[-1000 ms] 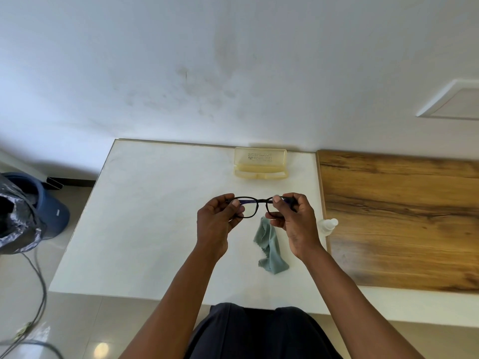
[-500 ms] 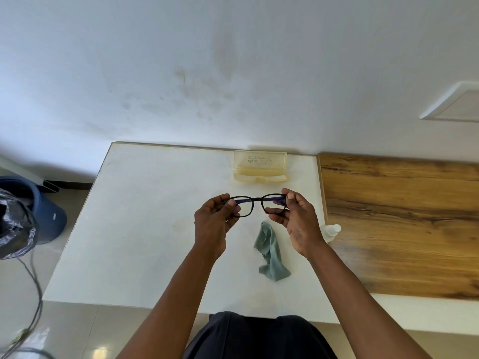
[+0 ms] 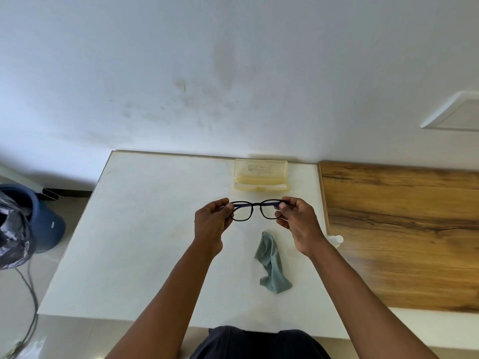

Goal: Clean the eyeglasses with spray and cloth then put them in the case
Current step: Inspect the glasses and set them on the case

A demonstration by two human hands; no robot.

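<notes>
Your left grip [image 3: 212, 224] and right grip [image 3: 298, 221] each pinch one end of the eyeglasses [image 3: 255, 209]; frame level above the desk [image 3: 134, 229]. Case [image 3: 260, 174] open beyond both grips; cloth [image 3: 272, 268] below the right grip.

Your forearms were bare, with no sleeves, rings or watch showing on either of your hands; below them you wore a dark navy garment [image 3: 256, 343].

I'm sitting at a white table [image 3: 145, 229] pushed up against the wall. A yellowish glasses case [image 3: 260, 174] is lying open at the far edge, and a crumpled teal cloth [image 3: 272, 270] is sitting closer to me. A small white bottle [image 3: 336, 240] is peeking out right where the wooden top [image 3: 404, 229] begins.
</notes>
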